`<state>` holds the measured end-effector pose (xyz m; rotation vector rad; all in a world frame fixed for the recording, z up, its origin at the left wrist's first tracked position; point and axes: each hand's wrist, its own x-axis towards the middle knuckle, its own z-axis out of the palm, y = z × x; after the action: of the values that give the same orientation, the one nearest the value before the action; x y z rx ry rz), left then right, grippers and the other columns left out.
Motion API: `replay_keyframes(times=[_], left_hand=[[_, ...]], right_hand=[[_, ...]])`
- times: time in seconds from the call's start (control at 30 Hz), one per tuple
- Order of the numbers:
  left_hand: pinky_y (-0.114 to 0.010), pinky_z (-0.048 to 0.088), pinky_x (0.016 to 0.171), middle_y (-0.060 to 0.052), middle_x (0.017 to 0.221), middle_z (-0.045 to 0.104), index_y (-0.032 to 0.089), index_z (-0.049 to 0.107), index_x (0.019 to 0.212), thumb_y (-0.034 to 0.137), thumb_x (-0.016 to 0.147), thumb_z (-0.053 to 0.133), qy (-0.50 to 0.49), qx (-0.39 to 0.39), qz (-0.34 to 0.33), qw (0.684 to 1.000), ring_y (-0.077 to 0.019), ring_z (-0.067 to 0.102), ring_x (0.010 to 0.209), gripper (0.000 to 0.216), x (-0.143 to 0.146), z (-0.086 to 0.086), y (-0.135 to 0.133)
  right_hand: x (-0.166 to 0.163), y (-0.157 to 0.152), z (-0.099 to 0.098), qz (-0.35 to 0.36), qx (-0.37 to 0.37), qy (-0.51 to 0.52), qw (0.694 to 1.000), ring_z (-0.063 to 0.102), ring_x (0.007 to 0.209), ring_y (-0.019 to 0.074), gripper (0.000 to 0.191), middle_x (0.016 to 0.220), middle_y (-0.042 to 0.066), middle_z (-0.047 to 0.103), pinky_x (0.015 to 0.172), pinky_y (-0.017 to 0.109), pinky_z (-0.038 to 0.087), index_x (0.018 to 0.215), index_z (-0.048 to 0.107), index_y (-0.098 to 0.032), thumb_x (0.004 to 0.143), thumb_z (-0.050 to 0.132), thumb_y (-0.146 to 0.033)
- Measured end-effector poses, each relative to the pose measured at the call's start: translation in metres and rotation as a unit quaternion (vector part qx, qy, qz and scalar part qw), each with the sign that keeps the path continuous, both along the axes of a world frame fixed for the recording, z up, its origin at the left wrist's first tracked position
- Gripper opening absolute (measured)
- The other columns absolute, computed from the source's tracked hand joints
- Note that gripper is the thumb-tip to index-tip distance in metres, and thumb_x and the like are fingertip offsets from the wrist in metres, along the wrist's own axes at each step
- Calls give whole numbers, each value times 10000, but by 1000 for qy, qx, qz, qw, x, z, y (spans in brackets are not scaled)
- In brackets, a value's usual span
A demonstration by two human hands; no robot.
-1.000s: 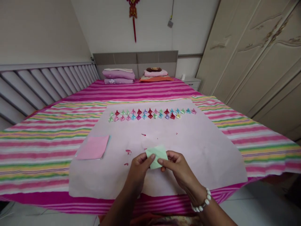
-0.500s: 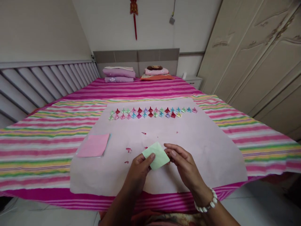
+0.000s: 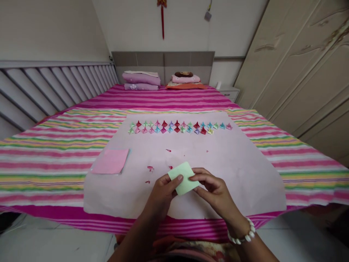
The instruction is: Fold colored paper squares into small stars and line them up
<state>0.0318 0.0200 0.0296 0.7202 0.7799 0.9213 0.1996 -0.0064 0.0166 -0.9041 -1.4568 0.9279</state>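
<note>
A light green square of folded paper (image 3: 184,186) is held up over the near part of the white sheet. My left hand (image 3: 163,189) pinches its left corner, thumb on top and fingers underneath. At the right corner, my right hand (image 3: 214,189) has its fingers on the upper face and its thumb at the lower edge; a white bead bracelet circles that wrist. Two rows of small folded paper pieces (image 3: 177,125) in red, pink, green, blue and yellow stand farther back on the sheet. To the left lies a stack of pink square paper (image 3: 110,162).
The white sheet (image 3: 240,185) covers the near middle of a bed with a striped cover (image 3: 49,160). Small red scraps (image 3: 150,169) lie on the sheet. Folded bedding (image 3: 141,80) sits by the headboard, a railing (image 3: 54,83) runs along the left, and wardrobes (image 3: 300,72) stand right.
My right hand's fingers have come onto the green paper's right corner and its thumb has moved below the edge. My left hand keeps its pinch. The camera view has shifted slightly.
</note>
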Motion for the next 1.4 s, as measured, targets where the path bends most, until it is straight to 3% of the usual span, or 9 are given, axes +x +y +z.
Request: replay_keyframes(times=[0.23,0.43,0.67,0.83,1.03,1.2,1.3,1.4], left_hand=[[-248,428,652,0,602,586,133,722,738,376,710,744,87,47,12,995,-96,485,586,246,-6,-9,2],[-241,380,602,19,562,488,137,626,612,438,710,720,110,51,17,992,-102,434,580,330,-7,-9,0],[-245,333,576,6,615,508,143,595,657,486,802,604,139,93,4,986,-111,415,590,372,-9,-8,0],[-250,338,586,7,601,508,145,594,634,463,771,646,147,95,10,985,-117,418,593,350,-11,-9,1],[-242,318,553,23,544,492,145,643,632,436,741,680,184,123,26,975,-112,415,551,312,-12,-10,1],[-234,304,523,39,508,468,153,655,625,406,762,665,208,161,31,964,-105,399,528,288,-12,-7,-1],[-225,347,543,20,571,556,153,708,714,348,741,693,182,161,15,970,-112,460,567,197,-11,-3,-4],[-230,408,612,-3,685,646,159,738,843,288,699,731,141,141,-21,980,-129,534,641,194,-10,-3,-6]], right_hand=[[2,0,2,0,-2,5,1000,628,943,200,125,1006,56,663,782,316,497,908,734,-273,831,657,-212],[1,0,2,-7,12,-18,1000,625,945,202,185,1009,57,664,768,312,492,985,723,-288,832,651,-212],[0,1,4,-9,14,-13,1000,634,928,192,107,994,56,669,778,305,498,877,736,-271,833,657,-214],[-1,1,5,-20,8,-23,999,634,911,202,85,971,62,672,773,322,509,843,733,-254,830,653,-232],[2,-1,1,-4,-47,46,998,605,864,202,208,1058,66,639,700,319,519,993,716,-263,837,588,-216],[-2,1,2,10,-103,131,986,603,759,171,327,907,38,641,698,319,523,1128,649,-258,802,665,-256],[-8,3,3,-18,-114,147,982,613,766,149,460,956,25,602,648,274,530,1158,627,-280,721,764,-236],[-11,4,2,-38,-98,118,987,610,784,158,449,915,29,605,645,274,533,1169,628,-267,738,756,-257]])
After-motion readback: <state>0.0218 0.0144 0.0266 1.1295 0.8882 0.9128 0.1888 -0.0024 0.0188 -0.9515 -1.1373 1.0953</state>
